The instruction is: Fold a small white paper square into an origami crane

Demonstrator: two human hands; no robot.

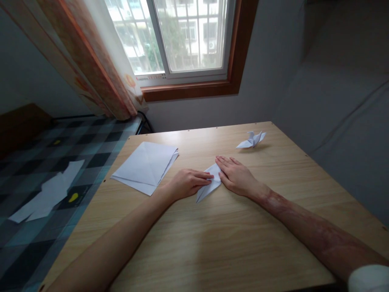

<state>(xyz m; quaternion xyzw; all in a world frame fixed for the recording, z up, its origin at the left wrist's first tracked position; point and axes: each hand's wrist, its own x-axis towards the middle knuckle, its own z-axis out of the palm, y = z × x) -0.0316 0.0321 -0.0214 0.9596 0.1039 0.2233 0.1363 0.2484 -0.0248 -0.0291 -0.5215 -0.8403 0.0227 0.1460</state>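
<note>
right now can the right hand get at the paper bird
Probably yes: the paper bird sits beyond the right hand with nothing visible between them, though that hand is touching the folded paper.

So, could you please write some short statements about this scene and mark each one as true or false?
1. The left hand and the right hand both touch the small folded paper. True.
2. The left hand holds scissors. False: its fingers rest on the folded paper.
3. The paper bird is on the table, beyond the right hand. True.
4. The paper bird is the leftmost thing on the table. False: the large white sheets lie further left.
5. Loose white paper lies on the checked cloth left of the table. True.
</note>
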